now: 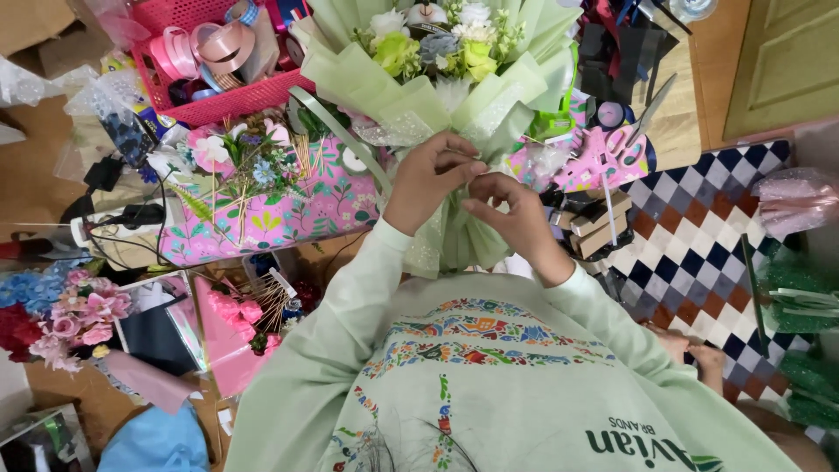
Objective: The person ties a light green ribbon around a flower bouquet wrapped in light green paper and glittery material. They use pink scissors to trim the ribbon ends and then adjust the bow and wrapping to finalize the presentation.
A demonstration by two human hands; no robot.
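- Fingers of the left hand (428, 179) are curled and pinched onto the neck of the bouquet (437, 61); fingers of the right hand (516, 214) are likewise pinched closed, thumb against forefinger, on what appears to be a thin tie at the same neck, though the tie itself is too fine to make out.
- Bouquet: lies at 12 o'clock from the hands, blooms pointing away from the person, stems toward the pale green sleeves. Its neck sits between the two hands, which nearly touch.
- Technique, as a judgement: binding a neck like this goes best when one hand holds the gathered wrap firmly while the other works the tie, keeping the pleats even and the tension steady so the paper does not tear or slip.
- Materials: the wrap is soft, matte pale green sheet folded into broad fans, with a glittery translucent mesh layer beneath; the flowers are white, lime and grey-blue, rounded and ruffled.
- Surroundings: a pink floral-printed box (280, 210) at 9 o'clock of the hands holds flower picks on thin sticks; a pink plastic basket (218, 100) with ribbon spools lies at 11 o'clock; scissors (647, 118) rest at 2 o'clock; a chequered mat (699, 218) lies at 3 o'clock.
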